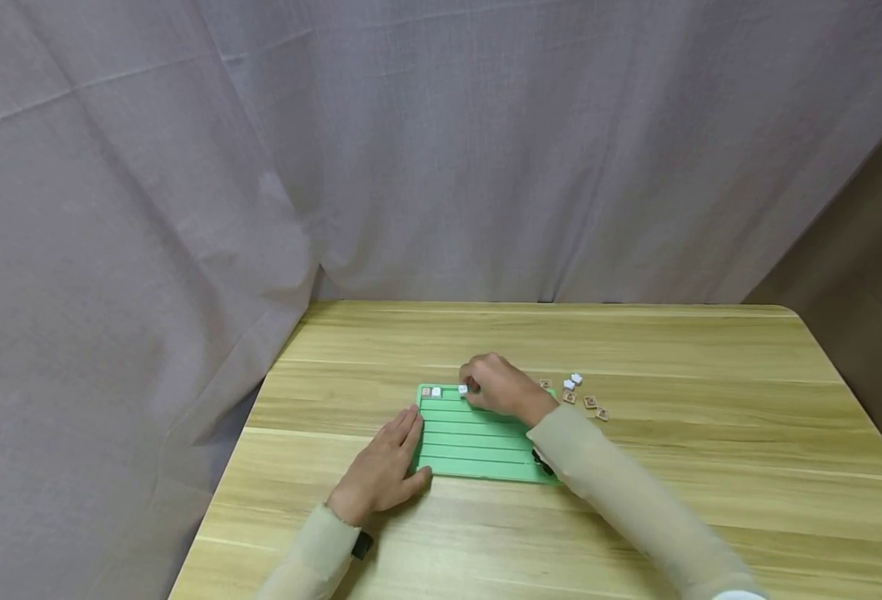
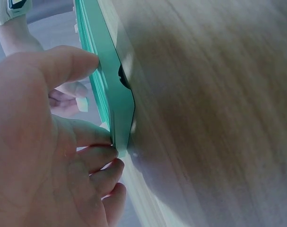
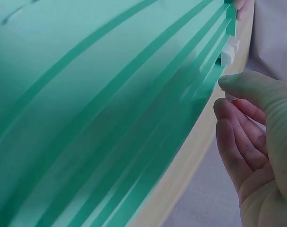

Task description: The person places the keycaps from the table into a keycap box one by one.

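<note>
A green ridged board (image 1: 478,450) lies on the table, several grooves running across it. My left hand (image 1: 381,468) rests at its near left corner, fingers fairly straight against the left edge and thumb at the near edge. In the left wrist view, these fingertips (image 2: 98,158) touch the board's side wall (image 2: 119,109). My right hand (image 1: 499,385) pinches a small white block (image 1: 463,390) between thumb and fingers over the far groove. The right wrist view shows this block mostly hidden by the fingers. A brown tile (image 1: 427,392) and a white block (image 1: 437,392) sit at that groove's left end.
Right of the board lie several loose brown-edged square tiles (image 1: 590,402) and small white pieces (image 1: 569,385), near the right forearm. The wooden table (image 1: 711,400) extends right and towards the front. A grey curtain (image 1: 441,167) hangs behind the table and at its left.
</note>
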`<move>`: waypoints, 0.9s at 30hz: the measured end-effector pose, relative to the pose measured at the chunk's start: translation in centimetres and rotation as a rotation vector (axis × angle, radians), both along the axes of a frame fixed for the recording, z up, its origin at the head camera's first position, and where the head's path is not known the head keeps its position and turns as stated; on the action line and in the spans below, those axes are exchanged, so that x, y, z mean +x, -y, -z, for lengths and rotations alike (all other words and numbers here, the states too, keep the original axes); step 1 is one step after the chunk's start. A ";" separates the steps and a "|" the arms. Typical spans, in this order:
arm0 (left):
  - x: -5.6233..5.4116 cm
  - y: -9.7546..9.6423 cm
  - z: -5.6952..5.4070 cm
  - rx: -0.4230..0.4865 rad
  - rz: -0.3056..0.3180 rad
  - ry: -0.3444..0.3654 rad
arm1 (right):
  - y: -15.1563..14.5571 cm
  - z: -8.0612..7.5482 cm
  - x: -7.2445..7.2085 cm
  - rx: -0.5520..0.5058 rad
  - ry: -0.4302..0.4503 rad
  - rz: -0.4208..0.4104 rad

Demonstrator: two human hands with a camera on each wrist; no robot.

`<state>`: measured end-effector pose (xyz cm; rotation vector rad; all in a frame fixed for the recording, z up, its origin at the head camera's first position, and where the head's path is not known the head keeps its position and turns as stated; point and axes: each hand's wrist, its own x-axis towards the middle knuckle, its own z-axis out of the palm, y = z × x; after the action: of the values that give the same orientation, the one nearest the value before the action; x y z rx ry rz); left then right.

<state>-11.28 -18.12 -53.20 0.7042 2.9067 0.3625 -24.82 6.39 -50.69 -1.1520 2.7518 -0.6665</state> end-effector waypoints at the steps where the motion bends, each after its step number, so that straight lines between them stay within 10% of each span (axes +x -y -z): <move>1: 0.0 0.0 0.0 -0.001 0.000 0.000 | 0.2 0.0 0.0 -0.002 0.002 0.000; 27: -0.1 0.1 0.3 -0.013 0.012 -0.005 | 2.9 1.3 0.1 0.022 0.012 0.060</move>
<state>-11.43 -18.26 -53.50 0.7216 2.9053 0.3400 -24.75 3.52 -51.99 -1.0612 2.7864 -0.6450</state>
